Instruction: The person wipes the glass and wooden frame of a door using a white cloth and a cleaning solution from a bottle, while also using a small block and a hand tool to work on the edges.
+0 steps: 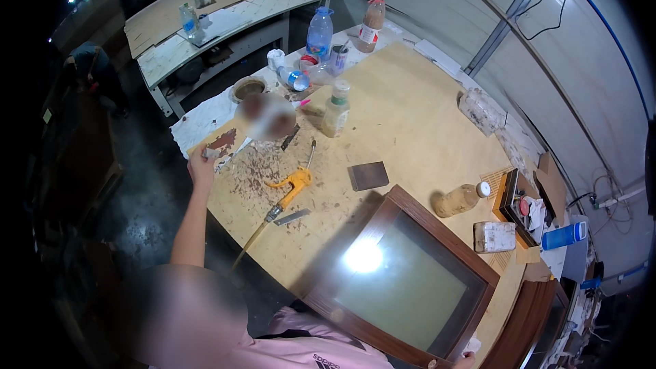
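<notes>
My left hand [202, 167] reaches to the table's left edge, fingers pinched on a small pale piece [210, 153] whose kind is too small to tell. Beside it lies a board smeared with reddish-brown paste [224, 141]. My right hand [466, 361] shows only in part at the bottom, by the lower corner of a brown-framed glass panel [403, 283]. Its fingers look curled against a small white scrap [473, 346]; the grip is mostly hidden. A yellow air blow gun [296, 181] with its hose lies between my left hand and the panel.
A dark flat block [369, 175] and a metal scraper blade [292, 217] lie on the table. Around them stand a capped bottle [336, 111], a jar of tan liquid [461, 200], a bowl [249, 88] and an open box [519, 206]. Another person [96, 68] bends at far left.
</notes>
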